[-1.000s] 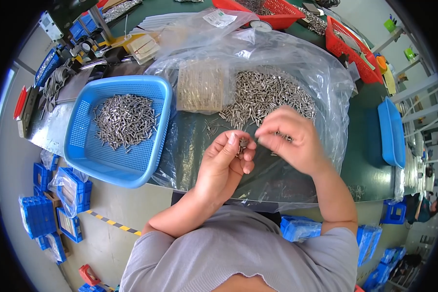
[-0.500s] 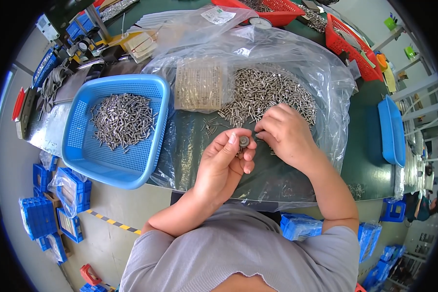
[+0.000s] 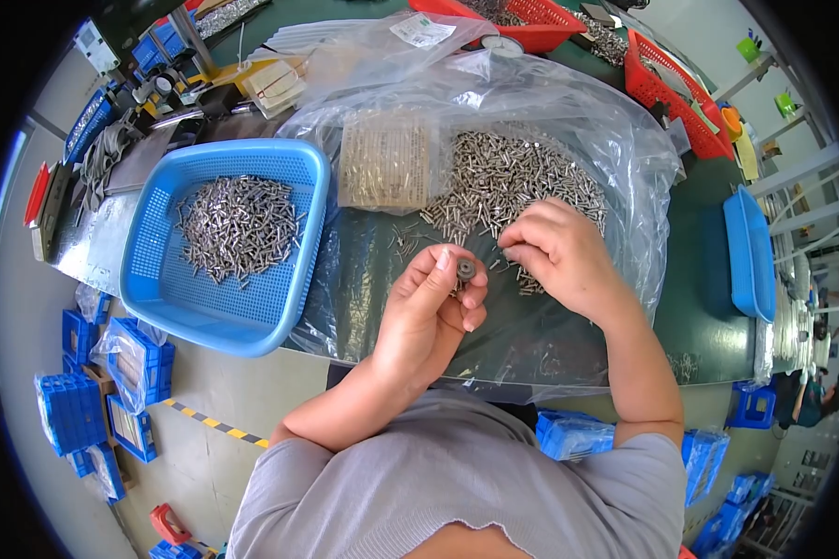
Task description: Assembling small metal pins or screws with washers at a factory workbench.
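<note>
My left hand [image 3: 429, 296] pinches a small, round, dark metal piece with a central hole, like a ring gauge [image 3: 465, 269], between thumb and fingers. Just below that ring, a few bits of metal show by the curled fingers, too small to tell apart. To its right my right hand [image 3: 559, 256] is closed, thumb and fingertips pressed together; what they pinch, if anything, cannot be made out. It hovers at the near edge of a heap of small metal pins [image 3: 522, 177], which lies on clear plastic sheeting [image 3: 615, 121]. Several loose pins [image 3: 405, 240] lie left of the heap.
A blue basket [image 3: 224, 345] with more pins stands at the left. Beside the heap lies a plastic-covered brown paper sheet [image 3: 382, 163]. Red baskets [image 3: 657, 88] are at the far right, a blue tray [image 3: 750, 252] at the right edge. Blue crates [image 3: 70, 415] stand on the floor.
My right hand has moved a little to the right, away from the ring gauge. The ring has tilted slightly in my left hand, which stays nearly in place.
</note>
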The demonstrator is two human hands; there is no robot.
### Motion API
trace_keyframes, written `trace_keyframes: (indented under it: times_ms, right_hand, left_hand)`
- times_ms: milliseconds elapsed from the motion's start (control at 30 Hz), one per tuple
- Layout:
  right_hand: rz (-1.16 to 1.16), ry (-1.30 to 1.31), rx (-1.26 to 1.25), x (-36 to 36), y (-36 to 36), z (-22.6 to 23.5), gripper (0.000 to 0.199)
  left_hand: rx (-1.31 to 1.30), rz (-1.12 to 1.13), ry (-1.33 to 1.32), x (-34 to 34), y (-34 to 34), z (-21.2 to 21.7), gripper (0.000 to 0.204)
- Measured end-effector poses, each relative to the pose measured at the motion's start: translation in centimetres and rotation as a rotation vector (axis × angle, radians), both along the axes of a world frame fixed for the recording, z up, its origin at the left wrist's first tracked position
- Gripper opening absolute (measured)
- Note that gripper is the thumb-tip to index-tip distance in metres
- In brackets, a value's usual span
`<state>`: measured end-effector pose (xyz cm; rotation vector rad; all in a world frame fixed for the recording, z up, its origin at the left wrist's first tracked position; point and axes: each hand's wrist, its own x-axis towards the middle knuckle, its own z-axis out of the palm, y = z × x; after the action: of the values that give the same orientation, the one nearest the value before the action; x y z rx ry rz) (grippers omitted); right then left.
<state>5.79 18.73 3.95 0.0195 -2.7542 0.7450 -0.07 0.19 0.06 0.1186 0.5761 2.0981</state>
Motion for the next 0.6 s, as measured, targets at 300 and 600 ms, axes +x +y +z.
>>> trace_keyframes:
  times_ms: [300, 600]
  right_hand:
    - [0.098, -0.07, 0.138, -0.1, -0.4, -0.4, 0.009]
    - [0.124, -0.069, -0.457, 0.4, -1.2, 1.6, 0.007]
  left_hand:
    - [0.006, -0.008, 0.01, 0.0, 0.0, -0.1, 0.021]
    - [0.026, -0.034, -0.011, 0.0, -0.1, -0.4, 0.017]
